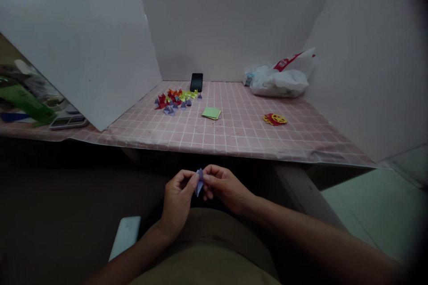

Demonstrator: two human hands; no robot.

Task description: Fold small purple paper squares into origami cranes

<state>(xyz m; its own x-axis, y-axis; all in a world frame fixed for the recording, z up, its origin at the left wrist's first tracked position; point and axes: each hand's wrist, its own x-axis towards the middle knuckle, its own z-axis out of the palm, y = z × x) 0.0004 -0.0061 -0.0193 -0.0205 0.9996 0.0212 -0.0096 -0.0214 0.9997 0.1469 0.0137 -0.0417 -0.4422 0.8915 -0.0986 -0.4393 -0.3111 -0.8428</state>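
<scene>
Between my two hands, just below the table's front edge, is a small folded piece of purple origami paper with pointed ends. My left hand pinches its left side between thumb and fingers. From the right, my right hand grips the same paper, thumb on top and fingers curled beneath. On the table, a pile of small folded paper figures in red, orange, yellow and purple lies at the back left. Nearer the middle sits a short stack of square paper sheets, light green on top.
A dark phone leans at the back of the pink tiled tablecloth. Red and yellow cut-out pieces lie at right, before a white plastic bag. White boards enclose the table. A pale device rests beside my left forearm.
</scene>
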